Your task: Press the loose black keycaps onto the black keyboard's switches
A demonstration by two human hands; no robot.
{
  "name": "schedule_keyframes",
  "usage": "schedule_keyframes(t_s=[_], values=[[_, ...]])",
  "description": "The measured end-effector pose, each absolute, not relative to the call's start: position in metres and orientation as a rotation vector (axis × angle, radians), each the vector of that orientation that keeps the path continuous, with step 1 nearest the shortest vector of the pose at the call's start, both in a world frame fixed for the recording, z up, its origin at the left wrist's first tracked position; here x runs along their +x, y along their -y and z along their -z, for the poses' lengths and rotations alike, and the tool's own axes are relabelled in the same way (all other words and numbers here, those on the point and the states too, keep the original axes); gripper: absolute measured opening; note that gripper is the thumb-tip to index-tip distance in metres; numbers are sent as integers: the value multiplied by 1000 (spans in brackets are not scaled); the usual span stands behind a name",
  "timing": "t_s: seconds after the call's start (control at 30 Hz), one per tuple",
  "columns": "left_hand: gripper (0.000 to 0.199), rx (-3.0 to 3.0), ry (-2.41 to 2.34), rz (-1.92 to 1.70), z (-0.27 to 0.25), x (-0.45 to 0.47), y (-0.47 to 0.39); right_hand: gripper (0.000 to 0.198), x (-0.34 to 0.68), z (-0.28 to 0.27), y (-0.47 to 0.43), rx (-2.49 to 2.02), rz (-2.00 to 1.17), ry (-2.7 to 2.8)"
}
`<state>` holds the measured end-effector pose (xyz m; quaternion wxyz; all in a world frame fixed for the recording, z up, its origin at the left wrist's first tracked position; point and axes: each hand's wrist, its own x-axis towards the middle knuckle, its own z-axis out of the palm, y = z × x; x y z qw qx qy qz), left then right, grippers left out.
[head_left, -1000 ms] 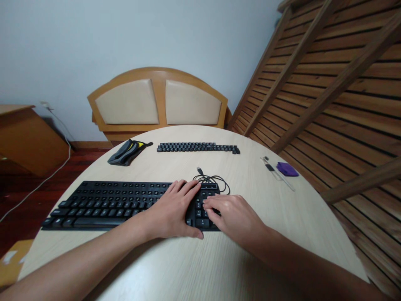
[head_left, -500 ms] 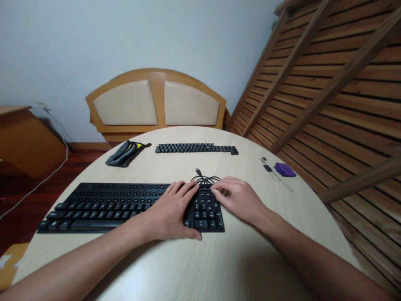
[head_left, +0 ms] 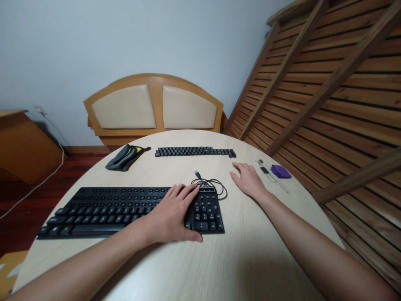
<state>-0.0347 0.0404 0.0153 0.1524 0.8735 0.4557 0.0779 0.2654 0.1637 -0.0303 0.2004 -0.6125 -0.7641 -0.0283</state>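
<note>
A black keyboard (head_left: 119,229) lies across the near part of the table; many of its upper key positions show bare switches, while lower rows and parts of the number pad carry keycaps. My left hand (head_left: 173,213) rests over its right part with fingers spread, thumb at the front edge. Beyond the keyboard's upper right corner, its cable (head_left: 216,184) lies coiled. My right hand (head_left: 249,179) is over the table to the right of the cable, thumb and forefinger apart, nothing visible between them. Just past its fingertips are rows of loose black keycaps (head_left: 194,151).
On the round table (head_left: 200,267), a grey, black and yellow pouch-like item (head_left: 123,159) lies at the far left. To the right are a slim tool (head_left: 265,170) and a folded purple cloth (head_left: 281,171). A wooden slatted frame (head_left: 338,104) leans along the right side.
My right hand has moved from the keyboard's upper right corner away and to the right, towards the loose keycaps. My left hand stays on the keyboard. The view has shifted slightly.
</note>
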Motion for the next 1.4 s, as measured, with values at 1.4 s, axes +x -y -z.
schedule_keyframes(t_s=[1.4], values=[[122,2506,-1255,-333,-6,-38,-42,18,231,-41,-89,-1068,-963,2340]])
